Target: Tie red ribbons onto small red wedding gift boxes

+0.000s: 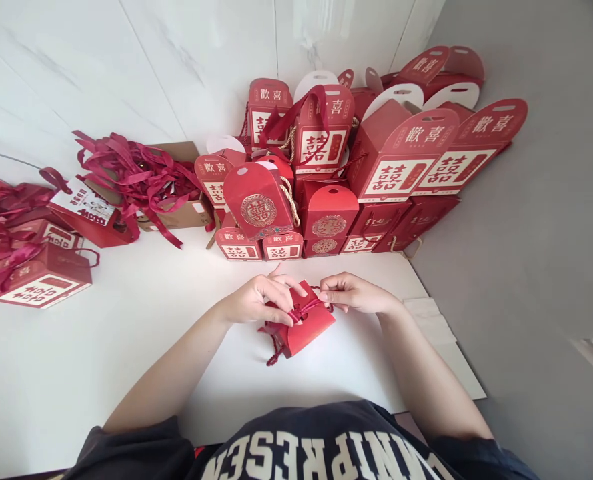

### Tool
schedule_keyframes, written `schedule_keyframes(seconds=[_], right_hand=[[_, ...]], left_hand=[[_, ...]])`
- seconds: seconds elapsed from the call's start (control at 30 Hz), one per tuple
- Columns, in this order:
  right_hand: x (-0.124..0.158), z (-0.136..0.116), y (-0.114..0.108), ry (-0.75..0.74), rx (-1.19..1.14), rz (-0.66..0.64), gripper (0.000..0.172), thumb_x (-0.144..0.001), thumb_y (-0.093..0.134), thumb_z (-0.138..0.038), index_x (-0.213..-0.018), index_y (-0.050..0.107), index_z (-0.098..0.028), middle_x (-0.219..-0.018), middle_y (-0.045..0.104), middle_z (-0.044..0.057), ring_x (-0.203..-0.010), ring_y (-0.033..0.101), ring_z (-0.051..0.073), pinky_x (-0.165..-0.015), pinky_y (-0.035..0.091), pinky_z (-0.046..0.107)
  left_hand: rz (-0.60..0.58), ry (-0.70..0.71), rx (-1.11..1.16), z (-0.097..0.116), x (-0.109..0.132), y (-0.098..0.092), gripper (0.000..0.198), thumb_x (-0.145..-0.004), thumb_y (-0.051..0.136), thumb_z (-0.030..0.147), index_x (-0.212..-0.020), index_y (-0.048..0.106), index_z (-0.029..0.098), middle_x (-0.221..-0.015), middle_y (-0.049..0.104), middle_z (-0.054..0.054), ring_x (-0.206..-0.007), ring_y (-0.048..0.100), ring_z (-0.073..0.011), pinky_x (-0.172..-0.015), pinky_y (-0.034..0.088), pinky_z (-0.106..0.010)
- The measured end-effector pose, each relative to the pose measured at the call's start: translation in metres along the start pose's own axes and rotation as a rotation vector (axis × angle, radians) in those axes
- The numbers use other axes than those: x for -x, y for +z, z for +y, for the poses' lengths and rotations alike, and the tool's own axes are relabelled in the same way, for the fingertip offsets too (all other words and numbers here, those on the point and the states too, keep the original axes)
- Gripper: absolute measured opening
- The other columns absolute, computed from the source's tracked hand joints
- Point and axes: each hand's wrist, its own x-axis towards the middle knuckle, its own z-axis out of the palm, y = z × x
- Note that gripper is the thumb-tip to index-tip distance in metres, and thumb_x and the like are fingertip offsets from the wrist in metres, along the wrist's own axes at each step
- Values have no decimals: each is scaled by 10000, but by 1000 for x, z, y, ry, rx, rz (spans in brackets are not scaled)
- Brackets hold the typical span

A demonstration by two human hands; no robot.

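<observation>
A small red box (312,328) lies tilted on the white table in front of me, with a dark red ribbon (306,308) across its top. My left hand (272,298) is over the box's left side, thumb and fingers closed on the ribbon near the middle. At the box's upper right, my right hand (349,292) pinches the ribbon's other part between thumb and fingers. A dark red cord (276,352) hangs from the box's lower left corner onto the table.
Stacked red boxes (326,223) stand against the wall behind. A cardboard box (183,212) heaped with ribbons (136,175) is at the back left. More red boxes (51,273) with bows sit at far left. A grey wall (536,253) borders the right side.
</observation>
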Motion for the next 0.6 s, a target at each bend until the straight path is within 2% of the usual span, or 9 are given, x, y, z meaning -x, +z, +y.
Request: schedule_keyframes(seconds=[0.13,0.23,0.33,0.47,0.6], right_hand=[[1,0,0,-3,-26,-15,453,-907,591,-580,-745,578,-157,-647,530,-17,-579,445,104,-572,375,227],[2,-1,-1,-19,-44,-39,442,-908,588,-576,-783,612,-153,-702,564,5,-664,505,133,-642,412,248],[5,-4,-3,-41,-38,-34,423,-902,608,-557,-781,634,-152,-730,588,15,-697,528,146,-683,436,265],[9,-6,-4,-88,-68,-45,370,-890,650,-507,-848,699,-143,-771,624,33,-676,542,141,-658,454,270],[4,-5,5,-174,-114,19,312,-870,696,-458,-917,728,-151,-806,653,40,-701,561,147,-674,467,280]], left_hand=[[63,-8,-47,-5,-4,3,180,-747,779,393,-687,770,223,-801,740,-64,-1076,637,-232,-1212,76,-418],[114,-40,-66,-7,-4,3,210,-798,729,391,-717,763,200,-875,747,-75,-1054,651,-213,-1220,41,-410],[137,-83,-78,-8,-4,1,207,-825,695,384,-811,755,187,-872,757,-75,-1078,651,-213,-1219,79,-426],[140,-108,-66,-10,-5,-1,195,-812,712,353,-884,743,174,-756,755,-60,-1161,614,-219,-1214,107,-439],[127,-130,-56,-9,-6,-2,228,-729,785,387,-736,742,163,-969,748,-94,-1144,610,-231,-1118,333,-362]])
